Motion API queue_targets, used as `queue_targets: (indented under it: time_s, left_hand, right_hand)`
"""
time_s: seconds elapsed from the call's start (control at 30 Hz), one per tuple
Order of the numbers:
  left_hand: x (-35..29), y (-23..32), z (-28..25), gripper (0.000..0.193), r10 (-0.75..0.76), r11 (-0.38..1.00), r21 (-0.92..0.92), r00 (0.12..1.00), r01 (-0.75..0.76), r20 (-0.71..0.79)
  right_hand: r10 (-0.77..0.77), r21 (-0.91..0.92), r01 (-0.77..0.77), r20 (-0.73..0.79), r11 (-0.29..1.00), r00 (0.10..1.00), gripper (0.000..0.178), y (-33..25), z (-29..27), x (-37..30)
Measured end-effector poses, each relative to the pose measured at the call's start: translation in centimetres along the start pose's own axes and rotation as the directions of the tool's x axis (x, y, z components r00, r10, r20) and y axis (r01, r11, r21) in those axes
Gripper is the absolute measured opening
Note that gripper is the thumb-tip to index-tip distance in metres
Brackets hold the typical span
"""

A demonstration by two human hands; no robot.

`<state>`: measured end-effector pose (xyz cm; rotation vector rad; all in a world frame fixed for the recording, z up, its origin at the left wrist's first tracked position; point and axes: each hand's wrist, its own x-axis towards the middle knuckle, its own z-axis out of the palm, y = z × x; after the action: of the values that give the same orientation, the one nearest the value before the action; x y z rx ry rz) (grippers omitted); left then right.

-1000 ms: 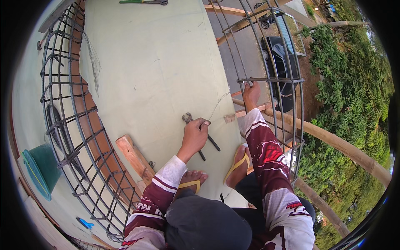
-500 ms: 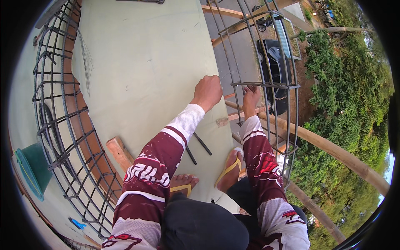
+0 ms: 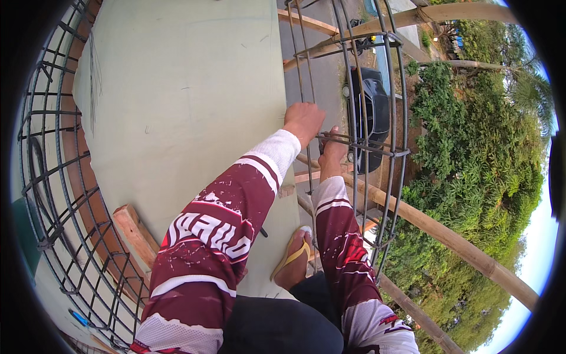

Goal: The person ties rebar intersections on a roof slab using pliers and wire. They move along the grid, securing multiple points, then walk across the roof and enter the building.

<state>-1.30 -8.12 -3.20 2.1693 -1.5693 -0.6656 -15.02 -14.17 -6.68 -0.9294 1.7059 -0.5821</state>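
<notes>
Two hands work at one rebar cage, a column of thin steel bars and square ties that stands at the right edge of a pale concrete slab. The left hand sits against a vertical bar at the cage's near-left side, its fingers curled toward the bar; how firm its grip is, and whether anything small lies inside it, cannot be told from this angle. The right hand is just beside it, lower and to the right, fingers wrapped shut on a horizontal tie where that tie meets an upright bar. So the cage lies directly under both hands, touching each, and rises beyond them toward the top of the view. Both forearms wear maroon sleeves with white cuffs and white printed patterns. One foot in a yellow sandal rests on the slab edge below the right forearm. A second, larger rebar cage curves along the left side over a band of red brick. One short timber block lies on the slab near the left sleeve. Long bamboo poles cross below the cage outside the slab edge, at least three in view. One dark car stands far below, seen through the bars, beside green bushes.
</notes>
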Motion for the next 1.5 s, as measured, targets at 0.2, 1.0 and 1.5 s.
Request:
queue_targets:
  time_s: [0.2,1.0,1.5]
  left_hand:
    - [1.3,-0.4,3.6,0.015,0.035,0.995,-0.092,0.999,-0.034,0.002]
    - [6.7,-0.8,5.9,0.025,0.015,0.984,-0.171,0.952,0.040,0.306]
    - [7.8,-1.8,8.3,0.025,-0.022,0.970,-0.221,0.941,0.102,0.337]
  right_hand:
    - [0.072,-0.102,-0.062,0.101,0.993,0.992,0.040,1.5,-0.6,2.9]
    - [-0.371,0.325,0.348,0.009,0.879,0.928,0.016,2.7,-1.2,3.7]
    - [-0.261,0.310,0.191,0.204,0.932,0.944,0.048,2.6,-1.9,3.5]
